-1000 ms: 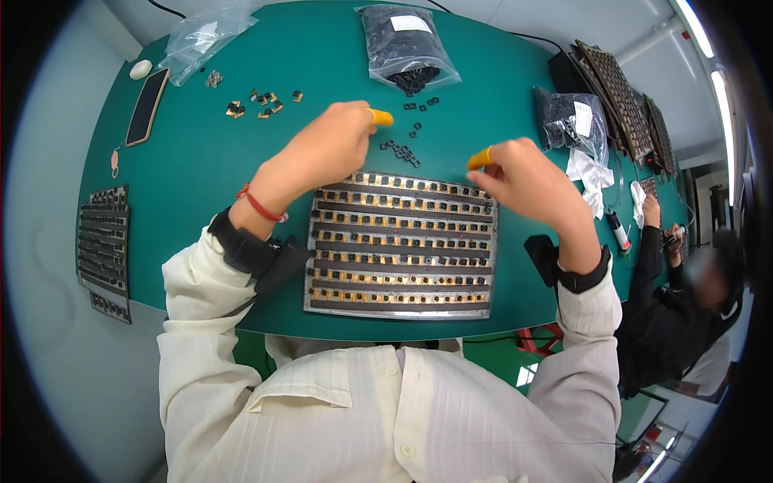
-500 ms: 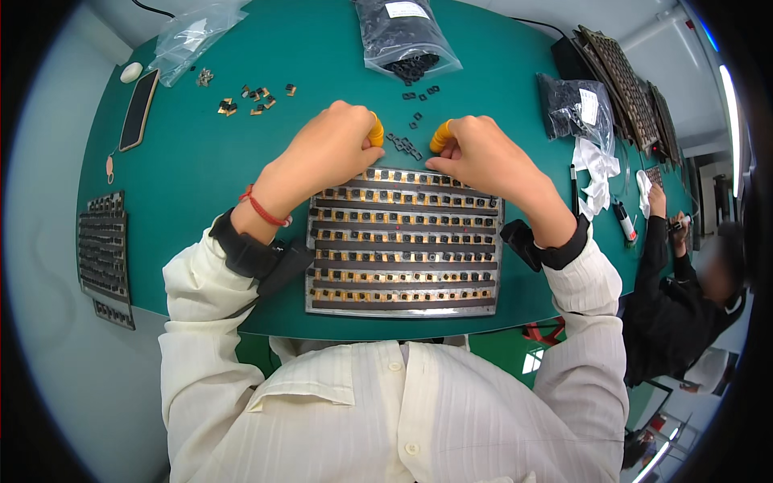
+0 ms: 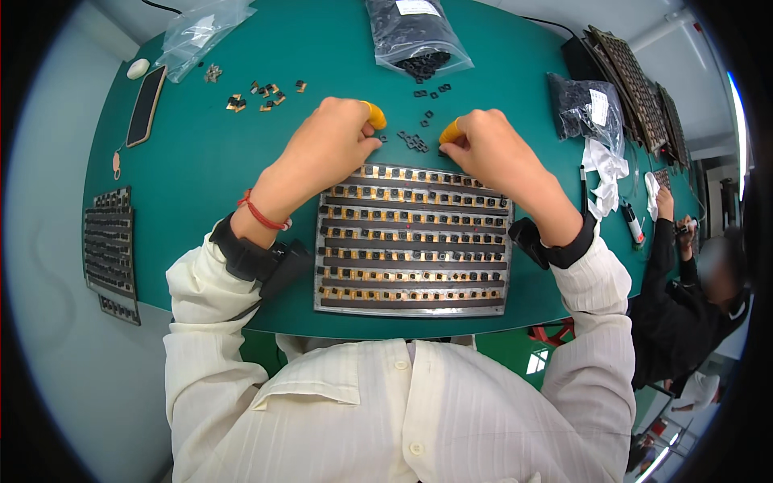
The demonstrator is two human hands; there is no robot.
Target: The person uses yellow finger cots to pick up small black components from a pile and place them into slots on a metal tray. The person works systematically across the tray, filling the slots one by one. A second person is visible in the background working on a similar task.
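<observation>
My left hand [image 3: 346,133], a yellow finger cot on one finger, is closed in a pinch beyond the upper left of the component tray. A small black square ring [image 3: 383,138] shows at its fingertips. My right hand [image 3: 487,145] also wears a yellow cot and is pinched above the tray's upper right edge; whatever lies between its fingertips is hidden. Several loose black square rings [image 3: 413,142] lie on the mat between the hands. The flat tray [image 3: 415,304] below them carries rows of small black modules with gold-coloured tabs.
On the green mat [image 3: 266,153] are a bag of black rings [image 3: 415,36], loose modules [image 3: 267,95], a phone [image 3: 146,106] and a second dark bag [image 3: 588,109]. Another loaded tray [image 3: 111,245] stands left. Stacked trays [image 3: 632,80] and a co-worker [image 3: 684,310] are at the right.
The view has shifted slightly, moving the scene right. My hands have drawn a little away from the tray's far edge. A black ring now shows apart from the cluster at my left fingertips.
</observation>
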